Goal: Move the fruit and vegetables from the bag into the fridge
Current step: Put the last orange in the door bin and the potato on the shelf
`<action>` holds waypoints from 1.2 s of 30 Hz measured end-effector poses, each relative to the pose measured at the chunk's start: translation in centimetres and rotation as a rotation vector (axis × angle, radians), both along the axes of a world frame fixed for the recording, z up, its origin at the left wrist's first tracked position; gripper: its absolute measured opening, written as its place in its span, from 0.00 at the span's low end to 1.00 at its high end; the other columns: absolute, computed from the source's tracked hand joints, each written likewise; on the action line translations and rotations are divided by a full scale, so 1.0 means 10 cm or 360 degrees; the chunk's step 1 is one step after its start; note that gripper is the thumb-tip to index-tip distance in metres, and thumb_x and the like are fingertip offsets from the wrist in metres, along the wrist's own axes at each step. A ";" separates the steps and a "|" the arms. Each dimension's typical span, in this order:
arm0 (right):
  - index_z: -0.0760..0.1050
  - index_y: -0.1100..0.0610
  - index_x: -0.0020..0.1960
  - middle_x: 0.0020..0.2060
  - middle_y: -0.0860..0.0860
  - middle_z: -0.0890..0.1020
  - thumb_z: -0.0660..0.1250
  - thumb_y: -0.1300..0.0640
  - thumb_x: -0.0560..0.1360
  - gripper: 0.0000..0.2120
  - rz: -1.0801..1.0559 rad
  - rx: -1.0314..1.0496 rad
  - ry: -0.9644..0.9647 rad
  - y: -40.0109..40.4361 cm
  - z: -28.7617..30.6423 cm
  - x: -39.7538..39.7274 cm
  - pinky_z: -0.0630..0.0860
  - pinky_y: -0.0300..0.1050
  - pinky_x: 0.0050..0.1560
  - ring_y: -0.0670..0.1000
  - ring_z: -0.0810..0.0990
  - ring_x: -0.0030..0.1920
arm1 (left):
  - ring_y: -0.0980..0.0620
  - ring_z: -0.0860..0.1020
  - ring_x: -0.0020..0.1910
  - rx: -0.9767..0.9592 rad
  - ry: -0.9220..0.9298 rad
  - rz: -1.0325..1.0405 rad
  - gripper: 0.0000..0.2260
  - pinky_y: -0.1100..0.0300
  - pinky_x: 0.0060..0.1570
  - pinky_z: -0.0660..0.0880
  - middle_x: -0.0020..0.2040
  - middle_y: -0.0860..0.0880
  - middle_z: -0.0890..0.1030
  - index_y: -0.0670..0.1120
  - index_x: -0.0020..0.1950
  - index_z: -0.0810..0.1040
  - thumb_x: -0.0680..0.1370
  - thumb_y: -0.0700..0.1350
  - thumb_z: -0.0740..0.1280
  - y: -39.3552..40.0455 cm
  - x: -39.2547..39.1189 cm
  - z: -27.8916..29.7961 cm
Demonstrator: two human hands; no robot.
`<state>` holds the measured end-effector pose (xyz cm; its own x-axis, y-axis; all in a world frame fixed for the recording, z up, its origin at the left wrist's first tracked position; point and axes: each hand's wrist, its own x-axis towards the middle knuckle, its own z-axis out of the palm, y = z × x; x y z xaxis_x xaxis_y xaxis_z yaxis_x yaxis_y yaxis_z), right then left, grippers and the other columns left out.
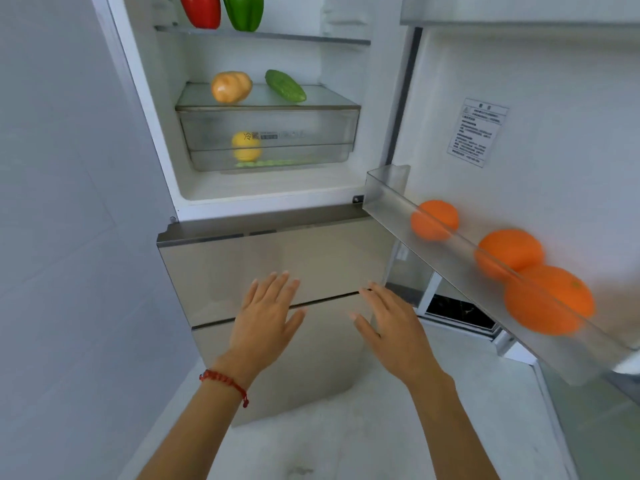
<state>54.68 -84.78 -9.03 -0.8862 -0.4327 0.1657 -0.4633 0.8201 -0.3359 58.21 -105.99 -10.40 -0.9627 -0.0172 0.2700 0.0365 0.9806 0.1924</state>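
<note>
Both hands empty, fingers spread: left hand [265, 317], right hand [391, 327], in front of the lower drawers. Bag not in view. Produce sits in the fridge [166, 140]: cucumber [285, 85] on the glass shelf, long axis diagonal, near end front-right; likely firm, light, grip mid-body. Oranges [549, 299] in the door bin, round, will roll; cup them.

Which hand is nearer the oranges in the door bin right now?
Right. The right hand is open, below and left of the three oranges in the door bin. The left hand, also open and empty, is farther left, in front of the closed drawers.
</note>
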 end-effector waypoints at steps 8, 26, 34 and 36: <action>0.62 0.54 0.71 0.72 0.52 0.64 0.41 0.35 0.72 0.36 0.0143 -0.0038 0.0014 0.86 -0.14 0.25 0.58 0.49 0.72 0.51 0.60 0.73 | 0.46 0.62 0.72 0.0048 -0.0013 0.0167 0.39 0.54 0.70 0.48 0.71 0.45 0.66 0.46 0.71 0.65 0.73 0.67 0.33 0.96 0.48 -0.22; 0.60 0.52 0.72 0.73 0.49 0.61 0.42 0.35 0.72 0.35 0.0350 -0.0136 0.0060 1.99 -0.05 1.09 0.56 0.44 0.70 0.48 0.57 0.73 | 0.44 0.62 0.72 0.0035 0.0014 0.0378 0.35 0.52 0.70 0.49 0.71 0.44 0.66 0.46 0.71 0.64 0.73 0.64 0.40 2.12 1.56 -0.09; 0.65 0.53 0.70 0.71 0.49 0.66 0.50 0.39 0.75 0.29 0.0257 -0.0295 0.0229 2.43 0.14 1.40 0.58 0.43 0.68 0.49 0.61 0.71 | 0.46 0.58 0.73 0.0050 0.0060 0.0338 0.34 0.55 0.70 0.45 0.73 0.45 0.64 0.47 0.72 0.62 0.72 0.63 0.40 2.44 1.87 0.06; 0.68 0.55 0.68 0.69 0.51 0.69 0.53 0.42 0.76 0.26 0.0218 -0.0394 0.0356 2.57 0.19 1.43 0.60 0.43 0.67 0.51 0.65 0.69 | 0.46 0.58 0.73 0.0055 0.0061 0.0331 0.34 0.55 0.70 0.45 0.73 0.45 0.64 0.47 0.72 0.62 0.72 0.63 0.40 2.55 1.92 0.07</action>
